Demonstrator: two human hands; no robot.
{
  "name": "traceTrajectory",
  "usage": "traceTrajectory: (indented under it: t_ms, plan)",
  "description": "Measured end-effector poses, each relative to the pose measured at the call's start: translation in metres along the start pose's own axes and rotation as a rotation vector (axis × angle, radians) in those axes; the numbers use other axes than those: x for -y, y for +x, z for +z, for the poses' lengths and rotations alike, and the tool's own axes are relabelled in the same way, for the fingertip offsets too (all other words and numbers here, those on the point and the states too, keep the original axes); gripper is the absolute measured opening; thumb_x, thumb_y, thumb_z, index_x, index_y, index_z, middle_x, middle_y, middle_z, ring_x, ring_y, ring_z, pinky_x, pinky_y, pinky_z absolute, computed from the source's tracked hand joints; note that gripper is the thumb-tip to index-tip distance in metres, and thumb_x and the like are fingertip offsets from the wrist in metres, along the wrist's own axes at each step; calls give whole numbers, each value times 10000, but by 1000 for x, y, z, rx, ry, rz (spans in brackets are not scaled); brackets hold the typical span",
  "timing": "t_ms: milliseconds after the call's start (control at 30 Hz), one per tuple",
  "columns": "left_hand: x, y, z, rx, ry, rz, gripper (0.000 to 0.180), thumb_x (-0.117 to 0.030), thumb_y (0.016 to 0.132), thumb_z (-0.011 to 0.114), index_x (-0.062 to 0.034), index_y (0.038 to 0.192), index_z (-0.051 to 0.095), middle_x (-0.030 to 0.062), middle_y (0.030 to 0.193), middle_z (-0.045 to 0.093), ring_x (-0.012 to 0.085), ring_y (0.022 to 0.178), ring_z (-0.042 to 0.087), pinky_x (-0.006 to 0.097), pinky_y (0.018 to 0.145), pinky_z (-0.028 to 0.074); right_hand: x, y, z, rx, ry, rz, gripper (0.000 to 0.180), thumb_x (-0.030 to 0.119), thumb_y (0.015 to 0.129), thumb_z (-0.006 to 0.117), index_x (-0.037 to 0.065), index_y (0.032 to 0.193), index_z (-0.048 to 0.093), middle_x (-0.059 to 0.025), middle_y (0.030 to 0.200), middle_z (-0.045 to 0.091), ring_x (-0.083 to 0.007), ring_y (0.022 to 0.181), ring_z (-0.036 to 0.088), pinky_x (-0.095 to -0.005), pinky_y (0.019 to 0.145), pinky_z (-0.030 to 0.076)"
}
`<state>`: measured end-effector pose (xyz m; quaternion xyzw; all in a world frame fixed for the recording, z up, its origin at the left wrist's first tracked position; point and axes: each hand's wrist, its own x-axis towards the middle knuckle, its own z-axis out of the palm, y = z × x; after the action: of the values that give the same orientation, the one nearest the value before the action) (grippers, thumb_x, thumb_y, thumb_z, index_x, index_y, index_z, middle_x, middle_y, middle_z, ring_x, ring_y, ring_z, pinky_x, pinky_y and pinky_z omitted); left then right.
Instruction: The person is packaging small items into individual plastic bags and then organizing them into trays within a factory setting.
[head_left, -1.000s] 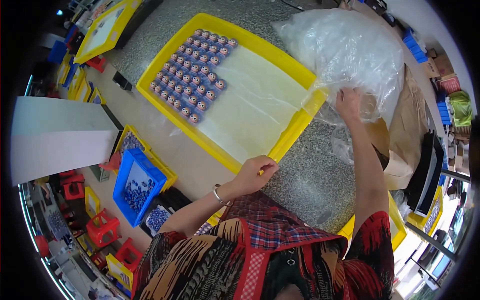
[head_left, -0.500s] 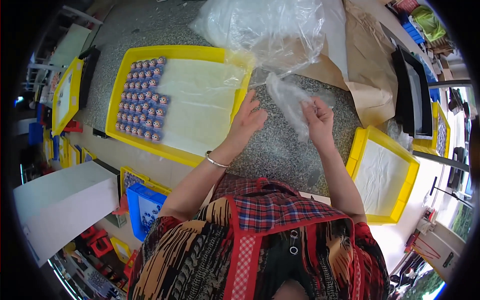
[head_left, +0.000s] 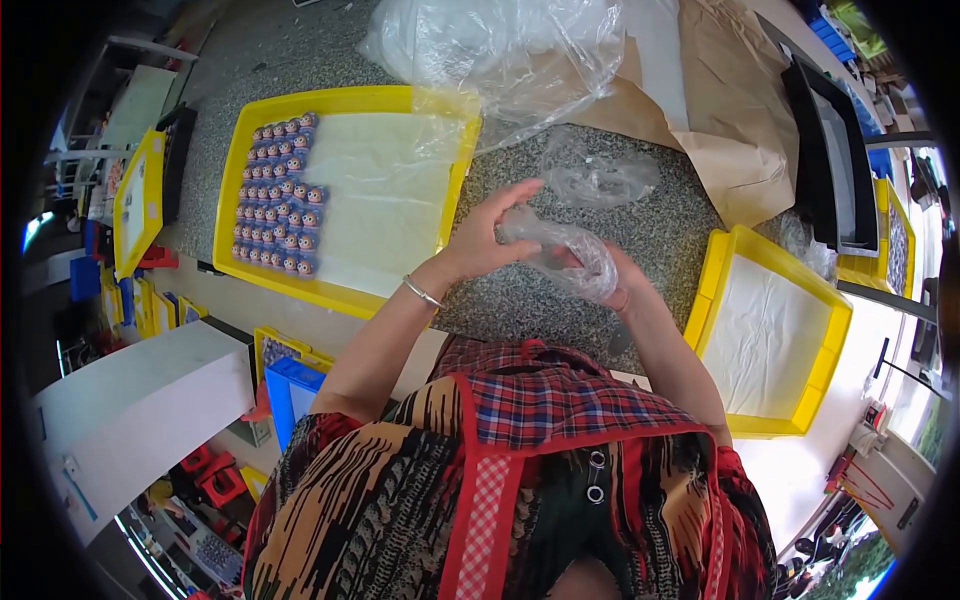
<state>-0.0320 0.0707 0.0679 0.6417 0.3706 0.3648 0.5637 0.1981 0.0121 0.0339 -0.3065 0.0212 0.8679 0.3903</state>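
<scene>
A crumpled clear plastic bag (head_left: pixel 578 250) stretches between my two hands above the speckled grey worktop. My left hand (head_left: pixel 482 238) has its thumb and fingers round the bag's left end. Plastic lies over the fingers of my right hand (head_left: pixel 625 280), which grips the other end; those fingers show only partly through it. Just beyond, another piece of clear plastic (head_left: pixel 600 180) rests on the worktop (head_left: pixel 520 310). Left of my hands is a yellow tray (head_left: pixel 350 97) lined with white sheet, holding rows of small blue figurines (head_left: pixel 275 215) with pale faces along its left side.
A big heap of clear plastic (head_left: pixel 490 45) lies at the far side, beside brown paper (head_left: pixel 740 140). On the right stand a yellow tray (head_left: pixel 700 310) with white lining and a black tray (head_left: pixel 800 150). A white cabinet (head_left: pixel 150 400) is at lower left.
My left hand has come away from the tray's edge and taken the bag's left end. The bag has swung crosswise, and its plastic now covers my right fingers.
</scene>
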Motion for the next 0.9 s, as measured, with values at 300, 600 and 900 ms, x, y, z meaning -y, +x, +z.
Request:
traceTrajectory:
  t_ms: [300, 600, 900]
  plan:
    - [51, -34, -9, -137, 217, -356, 136, -123, 892, 591, -13, 943, 652, 18, 764, 620, 55, 664, 526, 232, 586, 424, -39, 16, -9, -681, -643, -374, 310, 184, 912, 527, 27, 1176, 563, -182, 1243, 521, -286, 1124, 541, -415, 879, 484]
    - [29, -40, 21, -242, -26, -203, 164, -159, 905, 588, -9, 942, 642, -34, 729, 590, 25, 677, 491, 234, 559, 411, -57, 11, 37, -155, -2030, -1110, 295, 169, 786, 615, 5, 1030, 641, -240, 1351, 377, -415, 1224, 402, -454, 1014, 357]
    - [0, -80, -13, -242, 581, -169, 166, -5, 722, 566, -66, 870, 609, 120, 740, 633, 291, 642, 603, 381, 590, 464, -54, 0, 19, -658, -2192, -494, 334, 187, 811, 545, -40, 1052, 582, -220, 1058, 583, -405, 783, 621, -488, 658, 515]
